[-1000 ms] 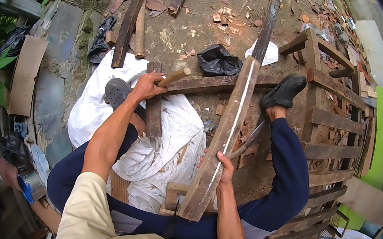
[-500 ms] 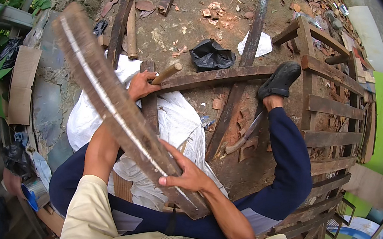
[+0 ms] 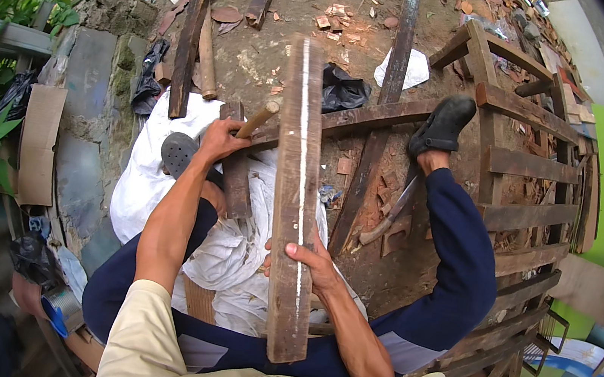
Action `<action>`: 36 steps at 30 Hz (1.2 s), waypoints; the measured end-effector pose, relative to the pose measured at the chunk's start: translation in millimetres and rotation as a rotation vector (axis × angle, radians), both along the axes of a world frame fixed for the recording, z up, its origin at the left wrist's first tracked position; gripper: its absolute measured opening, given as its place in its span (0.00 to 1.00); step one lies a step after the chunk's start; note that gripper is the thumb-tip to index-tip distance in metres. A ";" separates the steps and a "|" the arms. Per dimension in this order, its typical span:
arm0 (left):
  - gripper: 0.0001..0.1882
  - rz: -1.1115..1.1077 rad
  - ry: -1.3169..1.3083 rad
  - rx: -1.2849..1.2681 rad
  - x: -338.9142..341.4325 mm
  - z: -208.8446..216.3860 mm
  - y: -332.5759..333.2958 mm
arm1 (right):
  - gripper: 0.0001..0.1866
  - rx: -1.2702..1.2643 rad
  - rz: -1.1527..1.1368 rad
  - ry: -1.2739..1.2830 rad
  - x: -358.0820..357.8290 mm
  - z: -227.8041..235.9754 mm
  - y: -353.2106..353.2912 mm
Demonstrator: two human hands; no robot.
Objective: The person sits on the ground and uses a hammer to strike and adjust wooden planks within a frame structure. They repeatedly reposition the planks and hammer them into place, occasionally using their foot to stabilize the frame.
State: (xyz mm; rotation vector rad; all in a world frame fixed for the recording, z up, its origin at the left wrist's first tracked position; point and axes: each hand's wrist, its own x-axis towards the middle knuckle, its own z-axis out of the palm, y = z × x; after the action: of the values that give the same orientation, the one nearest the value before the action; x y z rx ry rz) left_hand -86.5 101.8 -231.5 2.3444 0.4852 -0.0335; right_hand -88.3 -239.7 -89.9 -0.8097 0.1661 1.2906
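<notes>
A brown wooden plank [image 3: 293, 187] with a white line along its face stands nearly lengthwise before me. My right hand [image 3: 313, 265] is closed around its lower part, thumb on the face. Farther left, my left hand [image 3: 223, 140] is closed around a round wooden handle [image 3: 258, 119]; whatever it belongs to is hidden. That hand is just above a short dark board [image 3: 238, 184] and beside a long beam [image 3: 372, 120] that runs right to my foot. Under these lies a crumpled white cloth [image 3: 144, 168].
A slatted wooden frame [image 3: 534, 165] stands along the right side. A machete-like blade with a wooden handle [image 3: 374, 235] lies by my right leg. Another dark beam [image 3: 357, 188] crosses the dirt ground. A black plastic bag [image 3: 345, 91] lies behind the plank. At left is a low concrete wall [image 3: 88, 130].
The plank has swung from leaning toward the far left to nearly straight ahead, still in my right hand. My left hand keeps the handle and has moved only slightly.
</notes>
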 end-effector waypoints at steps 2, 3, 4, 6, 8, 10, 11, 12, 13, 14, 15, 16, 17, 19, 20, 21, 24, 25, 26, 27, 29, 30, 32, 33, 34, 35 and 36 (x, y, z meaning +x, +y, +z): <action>0.15 0.025 0.032 -0.027 -2.6 3.8 1.5 | 0.42 -0.043 -0.163 0.019 21.8 -13.8 -16.8; 0.15 0.008 0.009 0.000 9.0 8.8 10.5 | 0.41 -0.055 -0.248 0.025 31.5 -19.5 -25.4; 0.15 -0.002 0.014 0.002 3.9 6.2 7.9 | 0.32 -0.098 -0.297 0.002 37.6 -26.4 -31.6; 0.16 0.002 0.032 -0.010 -0.6 4.5 5.6 | 0.25 -0.185 -0.389 -0.051 53.3 -35.5 -41.0; 0.17 0.032 0.056 -0.037 -0.1 5.8 4.7 | 0.28 -0.189 -0.444 0.022 55.9 -44.2 -30.7; 0.18 0.049 0.092 -0.048 3.1 8.1 -1.2 | 0.36 -0.245 -0.374 -0.108 29.1 -17.7 8.2; 0.18 0.062 0.102 -0.048 6.6 11.1 -2.2 | 0.43 -0.125 -0.068 -0.084 18.1 -14.3 7.7; 0.18 0.076 0.109 -0.048 4.9 11.7 -2.9 | 0.40 -0.015 0.068 0.105 17.1 -9.0 3.4; 0.18 0.084 0.115 -0.046 3.0 10.7 0.1 | 0.38 -0.031 -0.026 0.131 20.4 -19.2 -5.9; 0.18 0.091 0.121 -0.044 0.1 9.6 2.1 | 0.37 -0.047 -0.121 0.158 25.1 -35.7 -20.5; 0.19 0.133 0.136 -0.040 -5.9 7.8 -1.2 | 0.34 -0.077 -0.179 0.115 27.0 -34.3 -25.2; 0.19 0.121 0.141 -0.029 -4.4 6.5 4.1 | 0.33 -0.098 -0.245 0.062 30.4 -34.7 -25.9; 0.19 0.109 0.146 -0.019 -1.4 5.2 11.0 | 0.31 -0.116 -0.308 0.004 36.3 -35.8 -25.1; 0.19 0.108 0.136 0.001 4.2 12.1 2.4 | 0.30 -0.109 -0.397 0.013 40.7 -38.0 -16.3; 0.19 0.094 0.130 -0.007 3.7 10.7 1.7 | 0.31 -0.089 -0.439 0.045 40.8 -34.7 -5.1; 0.19 0.082 0.123 -0.009 2.1 10.1 3.0 | 0.33 -0.040 -0.409 0.057 36.9 -16.5 16.6; 0.20 0.102 0.122 -0.096 -5.7 7.0 3.5 | 0.53 0.127 0.257 -0.370 31.8 4.4 17.7; 0.20 0.106 0.119 -0.137 -6.0 1.5 6.7 | 0.56 0.206 0.326 -0.469 32.3 13.1 21.2; 0.20 0.105 0.140 -0.035 -6.9 -4.7 11.2 | 0.58 0.285 0.394 -0.568 32.6 21.3 24.8; 0.20 0.088 0.127 -0.002 -7.1 -3.7 7.8 | 0.58 0.325 0.432 -0.563 31.3 29.6 27.4; 0.19 0.069 0.114 0.047 -3.6 -2.5 3.6 | 0.57 0.298 0.385 -0.569 32.1 43.4 27.8; 0.18 0.075 0.112 0.067 -1.9 0.5 4.2 | 0.57 0.291 0.366 -0.574 33.0 47.6 28.0; 0.19 0.049 0.133 0.029 -3.3 10.0 0.1 | 0.57 0.181 0.219 -0.594 38.3 35.9 22.1; 0.20 0.052 0.119 0.013 -4.7 8.4 -1.1 | 0.57 0.153 0.126 -0.526 45.9 32.4 18.9; 0.20 0.025 0.147 0.176 -2.8 8.7 -0.4 | 0.57 0.070 0.031 -0.544 51.3 23.7 13.8; 0.21 -0.049 0.221 0.225 7.0 15.6 -4.8 | 0.57 -0.037 -0.039 -0.657 53.6 -8.3 4.8; 0.22 0.047 0.206 0.183 18.7 26.5 -20.1 | 0.57 -0.105 -0.104 -0.607 56.5 -37.4 -6.2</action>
State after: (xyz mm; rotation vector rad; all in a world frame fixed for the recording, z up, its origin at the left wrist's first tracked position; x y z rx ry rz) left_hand -67.8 81.7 -205.0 2.5204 0.6686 -0.2188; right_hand -31.8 -245.9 -127.3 -1.2310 -0.2096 0.8969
